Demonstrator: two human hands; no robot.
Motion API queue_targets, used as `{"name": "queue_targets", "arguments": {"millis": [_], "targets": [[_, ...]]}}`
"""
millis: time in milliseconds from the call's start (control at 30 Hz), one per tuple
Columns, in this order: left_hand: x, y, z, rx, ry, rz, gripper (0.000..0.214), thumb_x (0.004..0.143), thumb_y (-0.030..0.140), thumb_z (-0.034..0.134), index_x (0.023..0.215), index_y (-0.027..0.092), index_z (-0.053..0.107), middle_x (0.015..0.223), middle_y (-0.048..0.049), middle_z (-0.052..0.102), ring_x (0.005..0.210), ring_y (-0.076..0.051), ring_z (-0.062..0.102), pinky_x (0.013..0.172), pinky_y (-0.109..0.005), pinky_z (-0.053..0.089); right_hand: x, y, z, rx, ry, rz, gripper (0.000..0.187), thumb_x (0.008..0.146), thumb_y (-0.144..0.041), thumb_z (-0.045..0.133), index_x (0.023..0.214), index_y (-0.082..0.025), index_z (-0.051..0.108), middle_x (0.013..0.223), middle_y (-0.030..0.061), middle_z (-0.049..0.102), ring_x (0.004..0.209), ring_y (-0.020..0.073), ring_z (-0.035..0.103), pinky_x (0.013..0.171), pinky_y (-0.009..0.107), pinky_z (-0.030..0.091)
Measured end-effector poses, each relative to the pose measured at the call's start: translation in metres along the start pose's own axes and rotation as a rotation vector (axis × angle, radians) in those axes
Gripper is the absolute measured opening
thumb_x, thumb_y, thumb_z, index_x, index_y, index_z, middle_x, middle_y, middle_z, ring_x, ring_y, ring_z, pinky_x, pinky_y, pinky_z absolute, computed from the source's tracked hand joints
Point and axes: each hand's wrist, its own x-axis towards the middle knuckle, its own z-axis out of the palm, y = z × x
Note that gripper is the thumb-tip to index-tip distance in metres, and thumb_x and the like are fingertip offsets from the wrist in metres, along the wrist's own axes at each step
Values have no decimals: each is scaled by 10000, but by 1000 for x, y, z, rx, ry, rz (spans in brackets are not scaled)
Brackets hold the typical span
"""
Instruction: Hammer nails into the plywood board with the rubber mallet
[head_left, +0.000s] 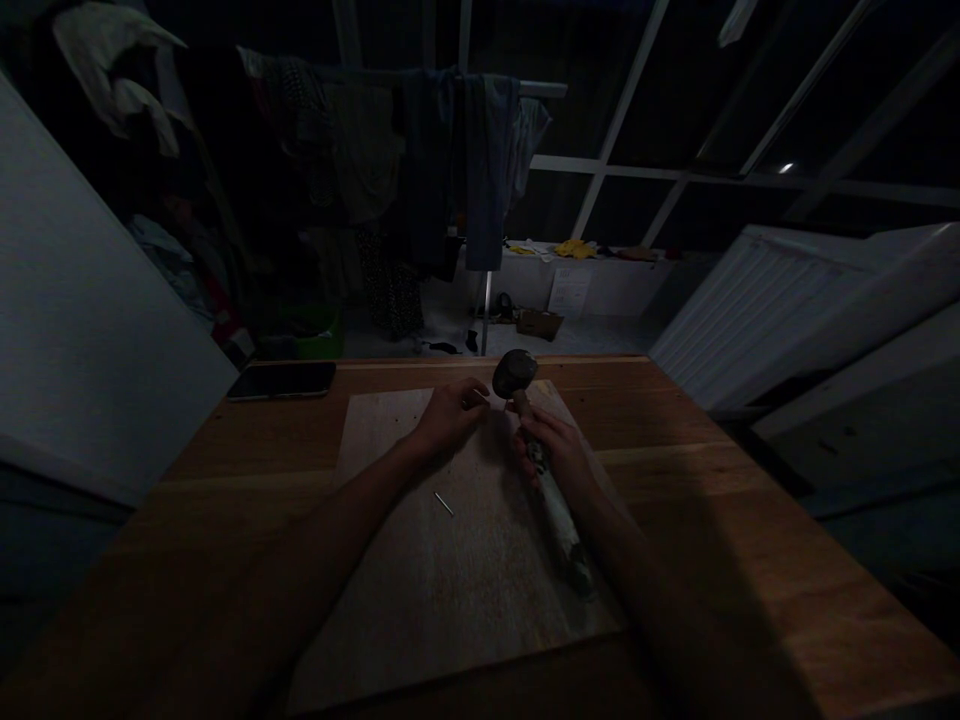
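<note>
My right hand [553,440] is wrapped round the handle of a hammer [515,372], close below its dark, blunt head. The pale, worn handle slants back toward me over a thin wooden board [390,600]. Left of the hammer head, my left hand [452,412] is closed in a pinch above the board's far part. What sits between those fingertips is too small and dim to make out. A short metal nail [443,503] lies loose on the board, nearer to me than the left hand.
Under the board is a wooden table [675,480]. A dark phone [282,381] lies at its far left corner. Clothes [427,160] hang on a rail beyond the table, with a green basin [319,332] below. White slatted furniture [757,290] stands at the right. The room is dark.
</note>
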Motion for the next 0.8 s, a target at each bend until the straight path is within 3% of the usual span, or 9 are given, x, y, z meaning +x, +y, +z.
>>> {"name": "queue_targets", "arguments": {"millis": [400,567,800], "targets": [[1,-5,-2,7,-30,7,216,814,168,660,1002,165,767,895,-51,799,830,-203,740,782,-295,553,-2,5,-1,11,-99,10,505,776,-492,731,1154,-168,648,556,-76,588,315,99,481,264,197,349],[0,-4,-2,1,-28,0,253,800,230,695,1027,144,770,925,-59,798,841,-220,735,739,-285,534,-1,8,-1,-41,-134,16,412,745,-504,763,978,-181,655,551,-74,582,304,91,466,250,195,335],[1,-4,-3,-91,-100,10,350,780,209,726,1127,163,715,958,-66,776,858,-216,716,756,-304,538,-1,8,-2,-34,-123,20,416,750,-498,770,998,-184,656,532,-78,570,295,89,453,248,196,333]]}}
